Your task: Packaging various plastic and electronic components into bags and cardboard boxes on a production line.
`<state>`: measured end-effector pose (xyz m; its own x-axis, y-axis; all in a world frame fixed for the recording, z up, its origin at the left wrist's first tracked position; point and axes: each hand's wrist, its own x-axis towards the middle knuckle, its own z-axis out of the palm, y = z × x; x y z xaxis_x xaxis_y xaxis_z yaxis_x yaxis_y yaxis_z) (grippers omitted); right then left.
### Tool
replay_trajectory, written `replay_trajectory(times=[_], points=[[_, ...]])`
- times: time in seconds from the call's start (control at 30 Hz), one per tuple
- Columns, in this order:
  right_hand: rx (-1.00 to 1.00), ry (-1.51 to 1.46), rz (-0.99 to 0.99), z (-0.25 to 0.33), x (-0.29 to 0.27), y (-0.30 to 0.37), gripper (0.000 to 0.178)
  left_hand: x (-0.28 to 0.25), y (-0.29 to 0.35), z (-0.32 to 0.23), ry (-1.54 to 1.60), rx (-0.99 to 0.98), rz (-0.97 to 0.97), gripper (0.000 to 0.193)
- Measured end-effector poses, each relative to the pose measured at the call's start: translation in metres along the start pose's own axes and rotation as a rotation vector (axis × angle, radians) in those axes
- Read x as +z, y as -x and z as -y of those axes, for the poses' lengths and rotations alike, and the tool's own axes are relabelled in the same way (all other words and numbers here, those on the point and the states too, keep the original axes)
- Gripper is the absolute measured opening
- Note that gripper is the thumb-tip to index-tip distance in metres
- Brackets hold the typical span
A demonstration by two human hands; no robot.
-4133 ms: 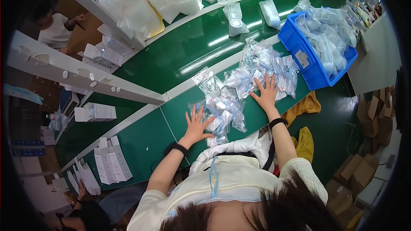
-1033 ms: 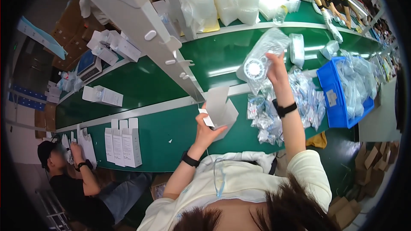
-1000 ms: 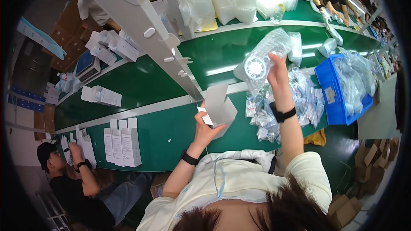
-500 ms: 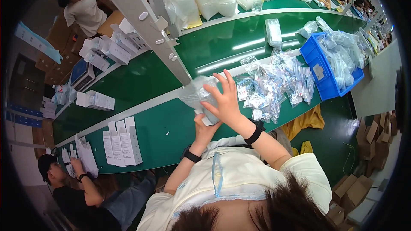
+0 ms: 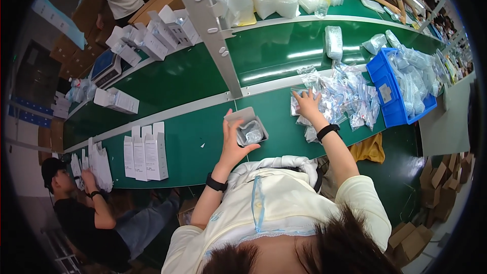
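A small open-topped white box (image 5: 259,126) stands upright on the green bench, its flap raised. Inside it lies a clear plastic-wrapped item (image 5: 251,133). My left hand (image 5: 231,146) is curved around the box's left and near sides, thumb along the near edge and fingers by the flap. To the right, my right hand (image 5: 310,106) rests with spread fingers at the left edge of a pile of small clear plastic bags (image 5: 350,94), which seem to hold cables; nothing is visibly gripped in it.
A blue bin (image 5: 386,94) full of bubble-wrapped items stands right of the pile. Several closed-up white boxes (image 5: 147,157) stand on the left. A metal post (image 5: 215,35) rises beyond my hands. A wrapped packet (image 5: 334,43) lies farther back. A co-worker (image 5: 76,208) sits at lower left.
The wrapped item has gone from my hands into the white box, which now stands on the bench. My right hand has moved right to the pile of bags. The whole view has shifted slightly.
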<state>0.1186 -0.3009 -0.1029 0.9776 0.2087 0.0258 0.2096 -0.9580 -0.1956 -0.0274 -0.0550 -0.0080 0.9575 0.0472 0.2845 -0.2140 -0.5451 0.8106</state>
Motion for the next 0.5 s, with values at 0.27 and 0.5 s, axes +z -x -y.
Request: replay_trajectory(times=[0.27, 0.5], points=[[-0.192, -0.085, 0.003, 0.009, -0.017, 0.010, 0.049, 0.002, -0.004, 0.003, -0.045, -0.136, -0.128, 0.019], [-0.674, -0.747, -0.576, 0.096, -0.116, 0.047, 0.034, -0.003, -0.017, 0.009, -0.073, -0.198, -0.126, 0.015]])
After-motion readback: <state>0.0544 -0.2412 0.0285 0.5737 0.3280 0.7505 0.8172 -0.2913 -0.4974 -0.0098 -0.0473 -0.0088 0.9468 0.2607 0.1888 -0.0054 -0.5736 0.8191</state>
